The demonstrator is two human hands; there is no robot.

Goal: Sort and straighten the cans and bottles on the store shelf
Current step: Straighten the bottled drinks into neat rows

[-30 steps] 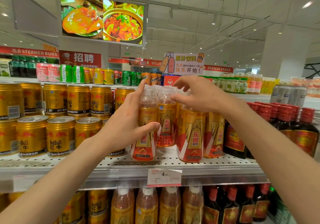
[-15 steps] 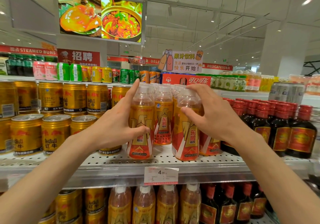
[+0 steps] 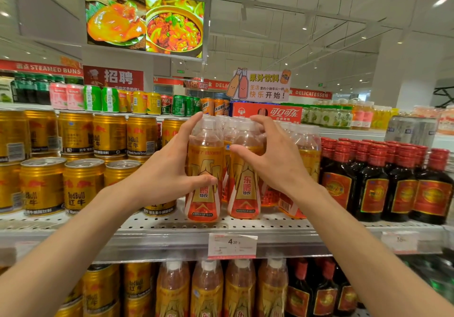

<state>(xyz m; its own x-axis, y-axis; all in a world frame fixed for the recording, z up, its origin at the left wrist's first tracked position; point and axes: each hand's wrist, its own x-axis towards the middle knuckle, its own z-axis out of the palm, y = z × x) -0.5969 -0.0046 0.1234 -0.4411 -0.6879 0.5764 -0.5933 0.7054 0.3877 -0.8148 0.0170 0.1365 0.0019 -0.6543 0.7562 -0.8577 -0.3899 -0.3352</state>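
Bottles stand near the shelf edge: the left hand grips the left bottle, fingers curled round it. The right hand clamps the right bottle, cans just beside.

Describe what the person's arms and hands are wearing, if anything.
Nothing visible. Both forearms are bare to the frame edge, with no sleeves in view. The left hand and right hand have no gloves, and no rings, watch or bracelets show on the fingers or wrists. The nails look short and unpainted.

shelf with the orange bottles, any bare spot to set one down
Only the front lip of the shelf, a strip between the orange bottles and the price tag. Behind it gold cans, orange bottles and dark bottles stand packed.
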